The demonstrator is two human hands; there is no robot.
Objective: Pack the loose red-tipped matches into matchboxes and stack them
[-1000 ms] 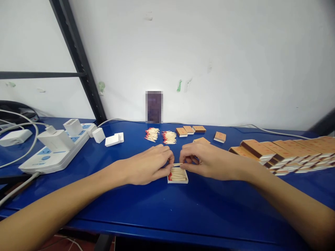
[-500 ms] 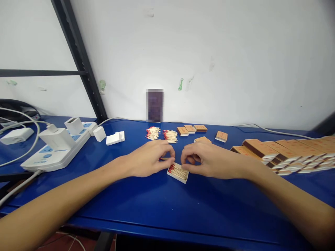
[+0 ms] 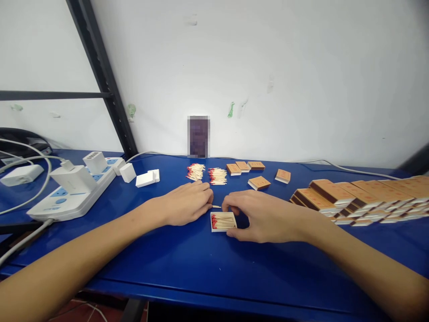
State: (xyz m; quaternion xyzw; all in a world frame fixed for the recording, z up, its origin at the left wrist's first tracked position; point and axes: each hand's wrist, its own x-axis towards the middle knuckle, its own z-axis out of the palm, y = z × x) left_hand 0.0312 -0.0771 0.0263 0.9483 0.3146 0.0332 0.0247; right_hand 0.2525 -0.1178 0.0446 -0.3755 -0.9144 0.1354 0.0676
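An open white matchbox tray (image 3: 223,222) full of red-tipped matches lies on the blue table in front of me. My right hand (image 3: 254,217) spans its right end, thumb at the near edge and fingers at the far edge. Just beyond the tray, my left hand (image 3: 191,203) rests low with its fingers closed on a single match (image 3: 216,206), whose pale end sticks out to the right. The match's other end is hidden by the fingers. Behind my hands lie two heaps of matches, a left heap (image 3: 195,171) and a right heap (image 3: 217,176).
Several closed matchboxes (image 3: 259,183) lie scattered behind my right hand. A large stack of matchboxes (image 3: 372,197) stands at the right. On the left are a power strip (image 3: 80,197) with chargers and white cables. A blurred dark panel (image 3: 199,137) leans against the wall.
The tray has turned from slanted to nearly square with the table edge. My right hand has come nearer and taken its right end. My left hand has moved slightly left, away from the tray.
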